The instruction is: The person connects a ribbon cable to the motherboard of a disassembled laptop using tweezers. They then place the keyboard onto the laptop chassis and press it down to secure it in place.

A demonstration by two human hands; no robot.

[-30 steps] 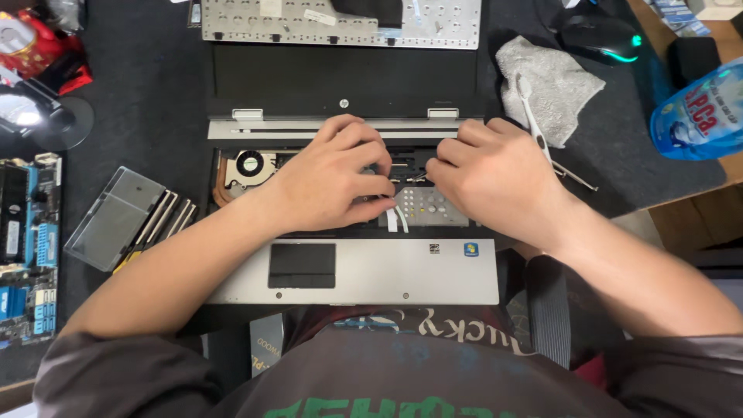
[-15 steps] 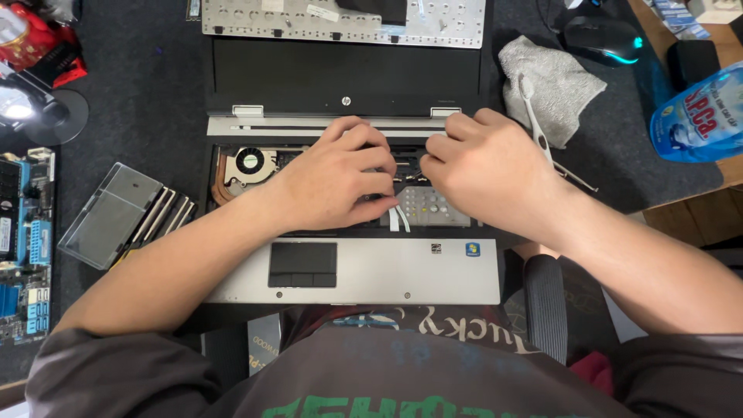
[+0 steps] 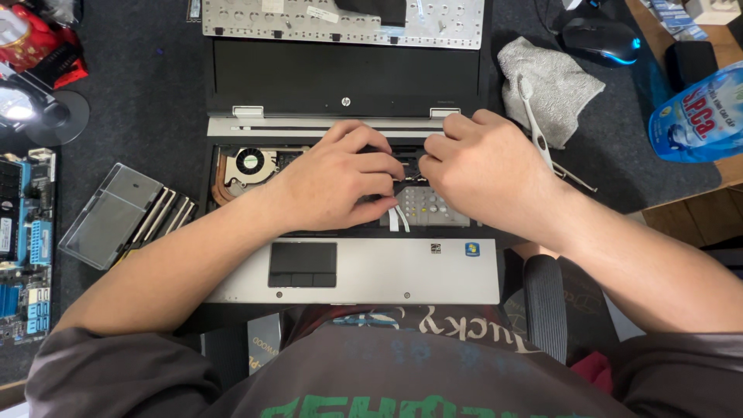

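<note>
A silver laptop (image 3: pixel 371 272) lies open in front of me with its keyboard taken off, so the inside shows: a fan (image 3: pixel 249 162) with copper pipes at the left and a grey metal plate (image 3: pixel 430 207) with white ribbon cables. My left hand (image 3: pixel 337 178) and my right hand (image 3: pixel 484 166) rest side by side inside the opened bay, fingers curled over a dark part in the middle. What the fingertips grip is hidden. The removed keyboard (image 3: pixel 340 19) lies face down behind the dark screen.
A grey cloth (image 3: pixel 546 85) and a white-handled tool (image 3: pixel 534 120) lie to the right, with a mouse (image 3: pixel 600 39) and a blue bottle (image 3: pixel 696 116) beyond. On the left are a clear case of tools (image 3: pixel 124 217), a circuit board (image 3: pixel 23 248) and a lamp (image 3: pixel 35 108).
Both hands stay in the laptop bay with only small shifts of the fingers. Nothing else has moved.
</note>
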